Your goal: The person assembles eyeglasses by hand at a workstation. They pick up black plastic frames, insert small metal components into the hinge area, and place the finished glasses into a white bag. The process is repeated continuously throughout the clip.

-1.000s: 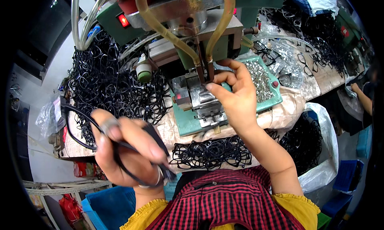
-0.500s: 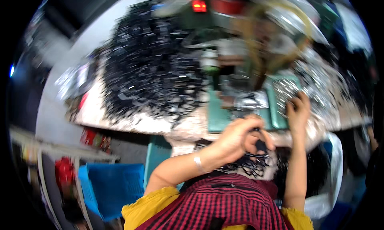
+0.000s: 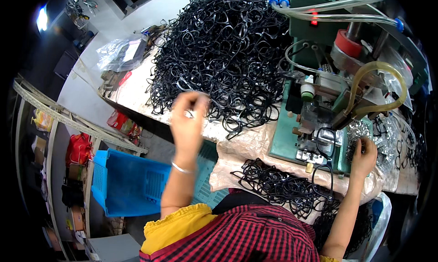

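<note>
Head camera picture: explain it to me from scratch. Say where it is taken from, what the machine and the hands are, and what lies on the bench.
The camera sits on the person's head and looks down, so the red checked shirt at the bottom is their own, and the wide lens bends straight edges. There is no robot here, only two bare hands. The left hand, with a thin bracelet on the wrist, reaches to the edge of a big heap of black eyeglass frames on the bench; whether its fingers grip a frame I cannot tell. The right hand rests in a tray of small shiny metal parts. Between them stands a green bench machine with clear hoses; one black frame sits on its metal fixture. A smaller pile of frames lies nearest the person. A blue plastic crate stands below the bench.
</note>
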### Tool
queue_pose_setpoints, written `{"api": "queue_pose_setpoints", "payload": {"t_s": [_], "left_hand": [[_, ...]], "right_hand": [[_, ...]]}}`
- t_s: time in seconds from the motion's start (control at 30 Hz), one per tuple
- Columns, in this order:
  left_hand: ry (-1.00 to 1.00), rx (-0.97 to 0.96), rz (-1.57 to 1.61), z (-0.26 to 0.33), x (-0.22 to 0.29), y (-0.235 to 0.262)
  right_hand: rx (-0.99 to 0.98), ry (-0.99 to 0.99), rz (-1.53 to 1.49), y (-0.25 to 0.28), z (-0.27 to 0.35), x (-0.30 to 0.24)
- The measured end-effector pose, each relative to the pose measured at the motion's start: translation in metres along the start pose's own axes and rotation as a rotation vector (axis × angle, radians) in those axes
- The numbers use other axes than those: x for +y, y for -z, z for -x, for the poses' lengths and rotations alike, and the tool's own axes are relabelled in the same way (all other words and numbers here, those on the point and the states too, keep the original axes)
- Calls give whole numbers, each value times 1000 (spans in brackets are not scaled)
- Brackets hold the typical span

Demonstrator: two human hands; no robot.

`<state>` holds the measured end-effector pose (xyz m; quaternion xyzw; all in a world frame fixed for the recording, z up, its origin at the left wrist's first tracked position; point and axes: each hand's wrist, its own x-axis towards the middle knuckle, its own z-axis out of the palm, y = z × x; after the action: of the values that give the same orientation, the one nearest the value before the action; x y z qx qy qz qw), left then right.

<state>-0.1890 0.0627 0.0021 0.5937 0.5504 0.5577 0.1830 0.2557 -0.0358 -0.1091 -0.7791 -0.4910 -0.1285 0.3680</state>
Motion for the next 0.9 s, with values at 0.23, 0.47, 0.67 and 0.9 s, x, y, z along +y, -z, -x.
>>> {"api": "queue_pose_setpoints", "payload": {"t_s": [0.23, 0.47, 0.67, 0.9], "left_hand": [[-466, -387, -1138, -63, -80, 35], [-719, -275, -934, -108, -127, 39], [-796, -480, -919, -173, -60, -22], [-165, -307, 106, -81, -26, -106]], "right_hand": [[22, -136, -183, -8, -7, 4], [51, -60, -56, 15, 23, 7], [88, -444, -732, 0, 26, 28], [70, -340, -492, -2, 3, -4]]}}
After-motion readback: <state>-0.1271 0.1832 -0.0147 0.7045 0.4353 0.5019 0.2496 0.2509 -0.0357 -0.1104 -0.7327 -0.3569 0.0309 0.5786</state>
